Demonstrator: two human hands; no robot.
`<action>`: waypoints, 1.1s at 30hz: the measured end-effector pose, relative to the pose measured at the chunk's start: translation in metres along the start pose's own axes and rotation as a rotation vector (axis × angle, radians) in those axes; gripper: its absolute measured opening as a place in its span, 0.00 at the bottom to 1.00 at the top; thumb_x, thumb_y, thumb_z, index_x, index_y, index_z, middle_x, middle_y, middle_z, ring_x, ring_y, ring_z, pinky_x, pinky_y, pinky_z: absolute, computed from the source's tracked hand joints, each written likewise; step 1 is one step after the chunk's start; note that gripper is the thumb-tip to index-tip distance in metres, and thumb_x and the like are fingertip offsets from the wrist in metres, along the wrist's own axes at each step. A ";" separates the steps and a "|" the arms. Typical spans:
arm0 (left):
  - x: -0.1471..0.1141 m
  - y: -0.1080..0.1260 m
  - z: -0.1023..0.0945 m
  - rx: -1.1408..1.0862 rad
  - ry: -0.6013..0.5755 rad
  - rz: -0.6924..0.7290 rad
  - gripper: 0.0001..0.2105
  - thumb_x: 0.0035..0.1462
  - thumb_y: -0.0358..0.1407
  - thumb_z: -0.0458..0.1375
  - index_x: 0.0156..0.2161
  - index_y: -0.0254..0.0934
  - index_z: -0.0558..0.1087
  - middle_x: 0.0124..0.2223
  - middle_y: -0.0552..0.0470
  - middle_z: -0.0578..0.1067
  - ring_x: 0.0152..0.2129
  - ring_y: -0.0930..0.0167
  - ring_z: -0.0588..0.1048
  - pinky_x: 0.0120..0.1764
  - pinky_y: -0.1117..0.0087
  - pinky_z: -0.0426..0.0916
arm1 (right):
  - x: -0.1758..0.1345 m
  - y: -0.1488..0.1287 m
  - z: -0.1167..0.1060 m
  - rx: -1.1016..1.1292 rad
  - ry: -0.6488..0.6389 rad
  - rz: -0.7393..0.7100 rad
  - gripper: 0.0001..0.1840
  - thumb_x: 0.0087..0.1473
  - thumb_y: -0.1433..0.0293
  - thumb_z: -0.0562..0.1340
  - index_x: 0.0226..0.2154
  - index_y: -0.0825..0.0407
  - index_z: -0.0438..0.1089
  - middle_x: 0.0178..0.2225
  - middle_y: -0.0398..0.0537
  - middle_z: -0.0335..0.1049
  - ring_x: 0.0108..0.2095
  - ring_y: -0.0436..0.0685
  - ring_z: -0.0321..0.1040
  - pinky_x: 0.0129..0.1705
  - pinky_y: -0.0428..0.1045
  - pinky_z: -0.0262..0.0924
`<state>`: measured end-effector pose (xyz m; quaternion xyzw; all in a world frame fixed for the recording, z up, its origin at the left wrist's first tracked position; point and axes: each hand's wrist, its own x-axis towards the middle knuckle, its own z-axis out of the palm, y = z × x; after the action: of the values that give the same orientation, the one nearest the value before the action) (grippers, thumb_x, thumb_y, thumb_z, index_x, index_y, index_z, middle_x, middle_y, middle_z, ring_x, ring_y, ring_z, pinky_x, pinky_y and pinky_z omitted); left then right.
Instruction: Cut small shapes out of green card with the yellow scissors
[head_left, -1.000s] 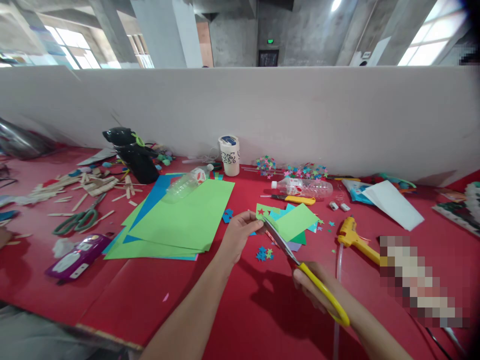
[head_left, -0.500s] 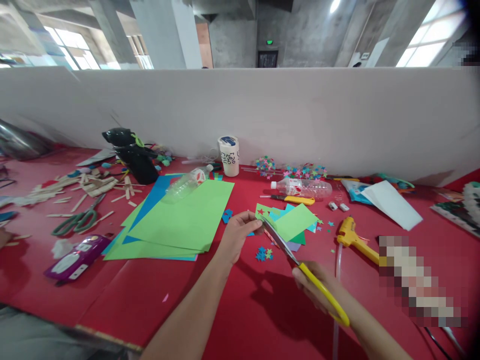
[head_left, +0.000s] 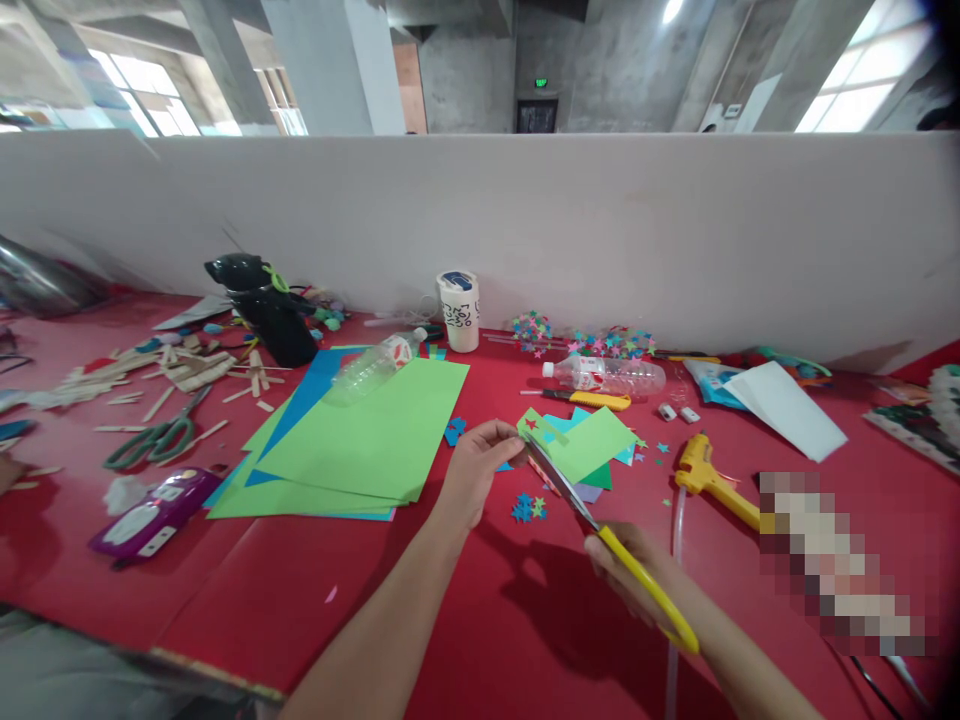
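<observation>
My left hand (head_left: 476,470) is raised over the middle of the red table, thumb and fingertips pinched together at the tips of the scissors. What they pinch is too small to make out. Yellow-handled scissors (head_left: 649,585) are gripped in my right hand (head_left: 626,565), their blades pointing up and left to the left fingertips and looking nearly closed. Just behind the blades are light green paper pieces (head_left: 600,435), one with a red star shape on it. Blue and green paper stars (head_left: 529,508) lie below the blades.
Large green sheets (head_left: 360,440) lie left under a plastic bottle (head_left: 375,368). Another bottle (head_left: 607,377) and a yellow cutter (head_left: 598,400) lie behind the paper. A glue gun (head_left: 712,480) is right. Green-handled scissors (head_left: 154,443), a purple case (head_left: 154,515) and a black flask (head_left: 266,315) stand or lie left.
Both hands and the scissors stay almost in place. The small green paper by the blade tips has shifted slightly right, and a narrow pale green strip shows beside it.
</observation>
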<state>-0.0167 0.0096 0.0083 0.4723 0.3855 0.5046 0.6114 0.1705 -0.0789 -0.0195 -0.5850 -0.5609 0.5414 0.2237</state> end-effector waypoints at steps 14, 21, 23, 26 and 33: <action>0.003 0.000 -0.003 0.051 -0.010 -0.033 0.04 0.44 0.33 0.58 0.24 0.34 0.69 0.20 0.56 0.70 0.19 0.76 0.67 0.28 0.74 0.62 | -0.005 -0.003 -0.006 -0.020 -0.072 -0.024 0.33 0.42 0.38 0.46 0.22 0.52 0.57 0.13 0.33 0.48 0.10 0.43 0.47 0.11 0.40 0.44; 0.003 0.000 -0.003 0.057 0.002 -0.038 0.04 0.43 0.33 0.57 0.24 0.34 0.69 0.20 0.55 0.70 0.19 0.76 0.67 0.28 0.74 0.62 | -0.006 -0.007 -0.010 -0.070 -0.092 -0.044 0.30 0.45 0.41 0.46 0.22 0.52 0.55 0.14 0.34 0.49 0.12 0.43 0.48 0.13 0.41 0.46; 0.002 0.000 -0.002 0.059 0.006 -0.038 0.04 0.43 0.33 0.58 0.24 0.34 0.69 0.20 0.55 0.70 0.19 0.76 0.67 0.28 0.74 0.62 | -0.006 -0.007 -0.009 -0.065 -0.075 -0.026 0.30 0.44 0.40 0.46 0.21 0.51 0.54 0.13 0.33 0.48 0.11 0.43 0.47 0.12 0.41 0.45; 0.003 0.001 -0.002 0.072 0.007 -0.037 0.04 0.43 0.33 0.58 0.24 0.34 0.69 0.20 0.55 0.70 0.19 0.76 0.67 0.28 0.74 0.62 | -0.005 -0.008 -0.008 -0.048 -0.050 0.001 0.29 0.45 0.41 0.48 0.21 0.51 0.54 0.11 0.31 0.45 0.10 0.43 0.46 0.11 0.40 0.44; 0.003 0.000 -0.003 0.062 0.002 -0.036 0.04 0.43 0.33 0.58 0.24 0.34 0.69 0.20 0.55 0.70 0.19 0.76 0.68 0.28 0.74 0.63 | -0.003 -0.004 -0.004 -0.047 -0.019 0.004 0.26 0.48 0.45 0.50 0.20 0.51 0.54 0.09 0.31 0.45 0.08 0.43 0.45 0.10 0.40 0.39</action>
<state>-0.0192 0.0129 0.0072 0.4833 0.4101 0.4817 0.6051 0.1726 -0.0787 -0.0137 -0.5863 -0.5744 0.5338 0.2034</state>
